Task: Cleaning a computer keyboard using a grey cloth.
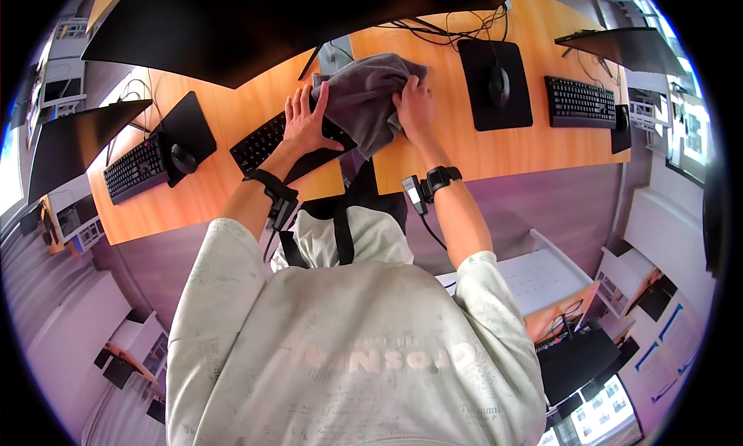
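Observation:
A black keyboard (pixel 259 146) lies slanted on the wooden desk before me. My left hand (pixel 306 122) is spread over it, fingers apart, with the thumb towards the keyboard's near side. Bunched in my right hand (pixel 415 110) is a grey cloth (pixel 371 94), whose folds drape over the keyboard's right part and hide it. The cloth's left edge comes close to my left index finger. Whether my left fingers press on the keys cannot be seen. Both wrists wear black straps with small cabled devices.
A large black monitor (pixel 244 33) overhangs the desk (pixel 418 161) in front. To the right are a mouse (pixel 498 86) on a black mat (pixel 514 118), loose cables (pixel 458 36) and another keyboard (pixel 582 102). At left lie a keyboard (pixel 135 169) and a mouse (pixel 183 158).

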The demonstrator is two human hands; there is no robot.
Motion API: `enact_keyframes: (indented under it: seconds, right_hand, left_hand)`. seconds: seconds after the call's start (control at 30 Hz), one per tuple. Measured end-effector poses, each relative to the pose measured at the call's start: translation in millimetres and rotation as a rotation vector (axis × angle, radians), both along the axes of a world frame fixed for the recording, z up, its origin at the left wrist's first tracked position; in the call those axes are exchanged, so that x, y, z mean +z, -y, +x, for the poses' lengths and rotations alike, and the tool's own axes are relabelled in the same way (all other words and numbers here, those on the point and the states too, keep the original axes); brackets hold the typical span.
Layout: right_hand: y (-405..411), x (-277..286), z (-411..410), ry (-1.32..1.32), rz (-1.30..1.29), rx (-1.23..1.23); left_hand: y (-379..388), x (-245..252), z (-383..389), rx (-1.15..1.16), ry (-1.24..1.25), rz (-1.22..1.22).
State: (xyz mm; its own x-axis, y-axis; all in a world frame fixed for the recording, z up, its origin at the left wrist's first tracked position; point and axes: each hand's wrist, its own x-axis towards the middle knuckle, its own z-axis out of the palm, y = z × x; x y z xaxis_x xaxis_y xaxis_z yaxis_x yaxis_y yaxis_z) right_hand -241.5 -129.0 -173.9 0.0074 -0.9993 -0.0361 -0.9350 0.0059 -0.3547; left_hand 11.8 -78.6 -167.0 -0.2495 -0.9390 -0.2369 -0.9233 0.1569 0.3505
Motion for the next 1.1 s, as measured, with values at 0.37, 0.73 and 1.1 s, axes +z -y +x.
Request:
enact_keyframes:
  seconds: [0.37, 0.73, 1.1]
  right_hand:
    - [8, 11, -11, -0.044, 0.112, 0.097]
    - [31, 7, -19, -0.135, 0.187, 0.198]
    - [46, 13, -1, -0.076, 0.291, 0.227]
  left_hand:
    - [1, 3, 0, -0.022, 0.010, 0.012]
    - [4, 7, -5, -0.024, 0.058, 0.066]
    - [7, 8, -6, -0.023, 0.095, 0.097]
